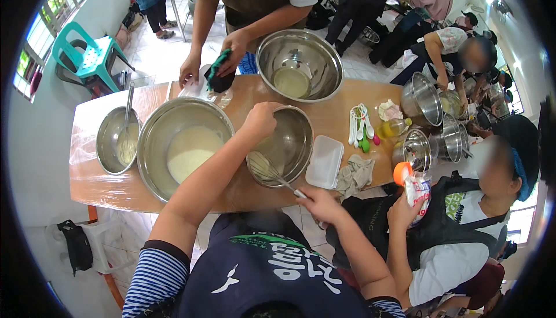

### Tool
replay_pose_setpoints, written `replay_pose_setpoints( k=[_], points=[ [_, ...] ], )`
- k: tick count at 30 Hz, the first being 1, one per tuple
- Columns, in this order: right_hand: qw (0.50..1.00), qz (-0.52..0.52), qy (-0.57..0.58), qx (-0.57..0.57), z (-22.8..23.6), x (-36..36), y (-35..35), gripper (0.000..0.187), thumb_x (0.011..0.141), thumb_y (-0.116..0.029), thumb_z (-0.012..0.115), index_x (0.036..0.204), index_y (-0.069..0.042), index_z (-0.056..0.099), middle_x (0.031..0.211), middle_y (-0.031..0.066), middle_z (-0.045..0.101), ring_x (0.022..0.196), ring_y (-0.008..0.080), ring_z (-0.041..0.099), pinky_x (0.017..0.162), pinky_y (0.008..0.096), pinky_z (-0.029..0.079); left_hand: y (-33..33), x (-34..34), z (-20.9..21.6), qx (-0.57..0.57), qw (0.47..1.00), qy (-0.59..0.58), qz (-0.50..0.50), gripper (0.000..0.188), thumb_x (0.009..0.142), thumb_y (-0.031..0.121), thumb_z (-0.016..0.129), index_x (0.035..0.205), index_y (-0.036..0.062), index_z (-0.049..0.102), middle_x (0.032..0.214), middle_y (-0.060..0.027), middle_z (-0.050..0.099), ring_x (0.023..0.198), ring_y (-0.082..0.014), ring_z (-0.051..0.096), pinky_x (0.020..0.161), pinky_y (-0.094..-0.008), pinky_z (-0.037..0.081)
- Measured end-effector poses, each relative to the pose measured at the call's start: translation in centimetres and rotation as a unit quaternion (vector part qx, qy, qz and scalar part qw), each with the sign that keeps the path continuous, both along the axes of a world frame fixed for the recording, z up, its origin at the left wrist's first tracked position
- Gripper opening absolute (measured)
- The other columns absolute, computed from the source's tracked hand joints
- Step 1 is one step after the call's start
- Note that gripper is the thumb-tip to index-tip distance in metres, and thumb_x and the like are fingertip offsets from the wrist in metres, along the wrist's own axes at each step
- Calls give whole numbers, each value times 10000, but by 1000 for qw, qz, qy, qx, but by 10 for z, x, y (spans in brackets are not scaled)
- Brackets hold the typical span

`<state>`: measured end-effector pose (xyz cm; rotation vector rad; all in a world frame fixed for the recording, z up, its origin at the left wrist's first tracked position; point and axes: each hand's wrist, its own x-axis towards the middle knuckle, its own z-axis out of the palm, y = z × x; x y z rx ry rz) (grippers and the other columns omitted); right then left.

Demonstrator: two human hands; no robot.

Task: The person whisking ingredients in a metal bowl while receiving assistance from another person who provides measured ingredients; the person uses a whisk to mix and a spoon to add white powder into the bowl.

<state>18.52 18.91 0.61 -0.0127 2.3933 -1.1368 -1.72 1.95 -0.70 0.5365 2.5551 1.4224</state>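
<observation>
A steel mixing bowl [298, 150] stands at the table's near edge in front of me. My left hand [262, 121] is closed on its far left rim. A whisk [275, 172] leans into the bowl over the near rim, its wires in a pale mixture low on the left side. Its handle is gripped by my right hand [322, 204], outside the bowl. Left of it, partly behind my left forearm, a larger steel bowl [152, 159] holds creamy batter [194, 150]. A white foam tray [324, 163] lies just right of my bowl.
Farther left is a small bowl [110, 164] with another whisk. A large bowl [333, 69] stands at the far edge, beside a person holding a dark cloth [220, 77]. Rightward lie measuring spoons [361, 127], an oil bottle [394, 128], and a rag [356, 174]. Another person holds a plastic packet [418, 195].
</observation>
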Motion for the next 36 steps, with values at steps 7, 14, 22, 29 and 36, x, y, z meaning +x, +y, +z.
replay_pose_setpoints(
  k=[7, 14, 22, 29, 36],
  points=[
    [985, -129, -114, -8, 8, -9, 7, 291, 789, -218, 576, 981, 1, 564, 734, 187, 588, 634, 261, 557, 598, 353, 438, 2, -4, -1, -33, 999, -18, 4, 420, 671, -51, 428, 1007, 100, 630, 910, -196, 613, 882, -340, 583, 799, -385, 450],
    [1000, -7, 5, 3, -9, -1, 1, 318, 788, -215, 570, 1036, -17, 559, 814, 232, 593, 757, 336, 591, 689, 375, 452, 5, -4, 0, -37, 999, -23, -2, 421, 675, -39, 439, 1010, 128, 634, 931, -187, 610, 892, -345, 577, 809, -396, 451],
    [995, -90, -8, 42, 6, -7, 1, 336, 788, -217, 568, 1079, -49, 555, 818, 212, 598, 712, 323, 583, 653, 373, 451, 5, -5, -1, -27, 999, 14, -13, 428, 666, -43, 435, 1006, 126, 633, 922, -180, 612, 882, -348, 577, 803, -399, 454],
    [995, -103, 1, 11, -3, -11, 5, 333, 793, -217, 562, 1075, -41, 552, 770, 205, 594, 670, 355, 569, 630, 386, 450, 2, -3, 5, -41, 999, -12, -19, 424, 671, -41, 431, 1006, 125, 631, 929, -179, 610, 891, -346, 573, 805, -397, 447],
    [988, -143, -23, 59, -1, -14, 8, 273, 787, -212, 564, 963, -3, 565, 755, 202, 583, 724, 348, 566, 676, 408, 436, 4, 1, 17, -50, 998, -26, 6, 414, 682, -36, 431, 1006, 125, 631, 924, -181, 612, 883, -340, 579, 796, -397, 448]
  ],
)
